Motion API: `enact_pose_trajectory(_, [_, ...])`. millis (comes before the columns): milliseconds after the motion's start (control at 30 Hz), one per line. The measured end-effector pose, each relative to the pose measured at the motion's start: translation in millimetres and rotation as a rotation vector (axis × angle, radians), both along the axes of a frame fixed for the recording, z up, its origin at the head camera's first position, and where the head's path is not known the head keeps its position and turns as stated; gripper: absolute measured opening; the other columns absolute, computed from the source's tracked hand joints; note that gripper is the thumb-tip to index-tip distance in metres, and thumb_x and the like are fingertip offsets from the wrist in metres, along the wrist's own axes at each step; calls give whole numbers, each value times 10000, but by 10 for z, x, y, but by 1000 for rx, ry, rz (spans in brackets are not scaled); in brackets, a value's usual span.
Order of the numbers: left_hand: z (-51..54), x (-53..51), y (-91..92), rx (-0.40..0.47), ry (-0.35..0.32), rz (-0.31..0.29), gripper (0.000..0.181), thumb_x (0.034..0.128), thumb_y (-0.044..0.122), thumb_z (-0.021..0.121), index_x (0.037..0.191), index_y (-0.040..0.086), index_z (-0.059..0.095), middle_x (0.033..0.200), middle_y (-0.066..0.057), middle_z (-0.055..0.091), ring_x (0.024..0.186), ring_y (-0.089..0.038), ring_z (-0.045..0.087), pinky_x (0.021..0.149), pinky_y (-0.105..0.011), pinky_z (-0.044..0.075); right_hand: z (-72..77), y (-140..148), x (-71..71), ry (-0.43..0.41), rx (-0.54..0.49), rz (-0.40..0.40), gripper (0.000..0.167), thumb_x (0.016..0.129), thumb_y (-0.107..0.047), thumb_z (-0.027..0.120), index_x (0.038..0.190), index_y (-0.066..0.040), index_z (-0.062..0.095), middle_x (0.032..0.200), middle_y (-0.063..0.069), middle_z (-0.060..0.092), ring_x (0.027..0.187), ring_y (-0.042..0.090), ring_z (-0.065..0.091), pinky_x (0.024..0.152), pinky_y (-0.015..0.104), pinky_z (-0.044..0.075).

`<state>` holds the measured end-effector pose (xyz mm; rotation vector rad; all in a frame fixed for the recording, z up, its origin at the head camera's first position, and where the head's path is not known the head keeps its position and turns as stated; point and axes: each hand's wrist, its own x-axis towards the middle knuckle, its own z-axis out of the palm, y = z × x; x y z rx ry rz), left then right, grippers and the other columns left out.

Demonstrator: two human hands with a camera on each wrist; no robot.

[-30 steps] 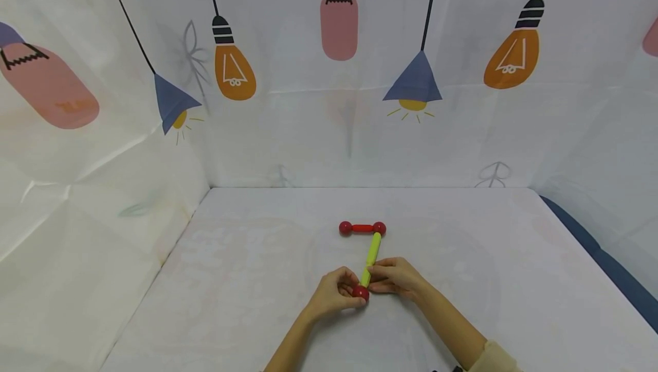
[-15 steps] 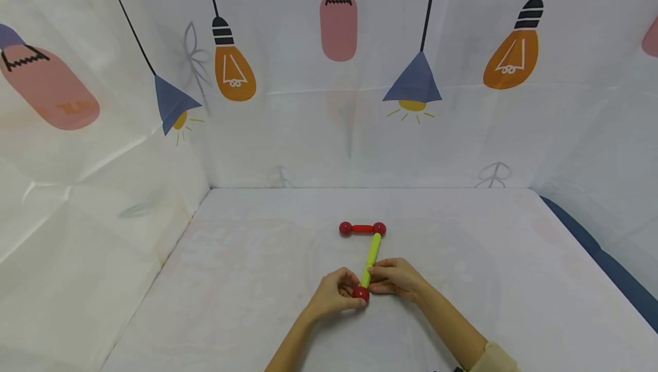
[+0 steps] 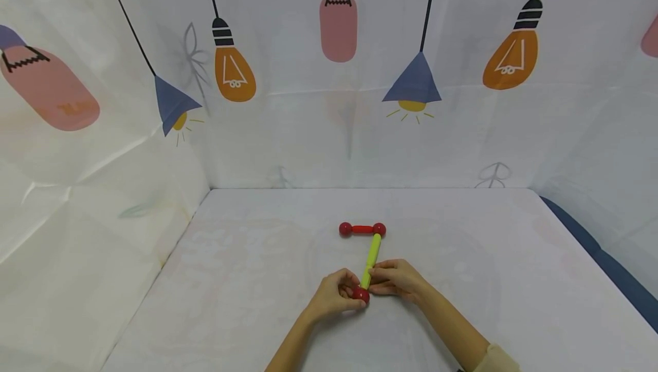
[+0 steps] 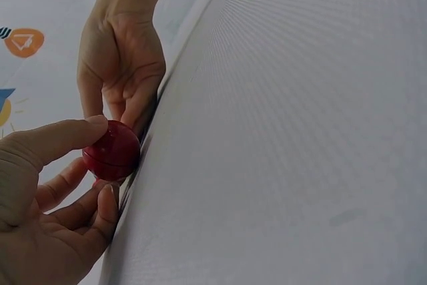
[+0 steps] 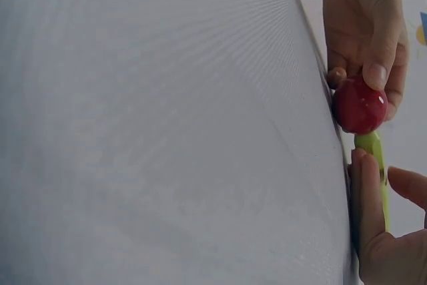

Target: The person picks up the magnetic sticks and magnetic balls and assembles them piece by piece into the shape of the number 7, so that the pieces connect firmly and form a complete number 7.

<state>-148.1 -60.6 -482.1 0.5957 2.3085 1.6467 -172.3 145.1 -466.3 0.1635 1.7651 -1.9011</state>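
In the head view my left hand (image 3: pixel 331 295) holds a red ball (image 3: pixel 361 295) between thumb and fingers, low on the table. My right hand (image 3: pixel 396 278) pinches the lower part of a yellow-green magnetic stick (image 3: pixel 374 249), whose near end meets that ball. The stick's far end meets a second red ball (image 3: pixel 379 229). From there a short red stick (image 3: pixel 362 230) runs left to a third red ball (image 3: pixel 345 229). The left wrist view shows the held ball (image 4: pixel 113 151) under the left thumb. Right fingers (image 5: pixel 370 195) lie along the yellow-green stick (image 5: pixel 369 142) in the right wrist view.
A white-covered table (image 3: pixel 247 258) carries the pieces. Behind it stands a white sheet (image 3: pixel 303 132) printed with lamps, and a creased sheet (image 3: pixel 92 200) hangs along the left edge. Something dark blue (image 3: pixel 596 252) shows beyond the right edge.
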Motion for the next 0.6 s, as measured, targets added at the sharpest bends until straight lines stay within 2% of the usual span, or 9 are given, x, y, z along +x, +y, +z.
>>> enact_pose_trajectory(333, [-1, -5, -27, 3, 11, -1, 346, 727, 78, 788, 995, -12, 588, 864, -62, 642, 710, -71, 547, 633, -171, 465, -21, 18, 6, -6, 6, -9, 433, 908, -122, 618, 1198, 160, 465, 855, 132, 681, 752, 191, 683, 729, 333, 551])
enact_pose_trajectory(500, [-3, -19, -76, 1, 27, -6, 358, 767, 136, 765, 1032, -30, 591, 881, -98, 665, 726, -69, 573, 659, -182, 477, -22, 60, 24, 9, 12, -1, 451, 913, -128, 609, 1214, 170, 454, 856, 121, 674, 755, 181, 678, 741, 334, 549])
enact_pose_trajectory(600, [-5, -35, -124, -16, 52, 15, 351, 798, 174, 740, 1042, -32, 596, 885, -97, 668, 748, -79, 590, 681, -193, 484, -7, 112, 37, 22, 21, 10, 469, 917, -141, 605, 1230, 168, 441, 874, 124, 675, 773, 189, 679, 753, 341, 546])
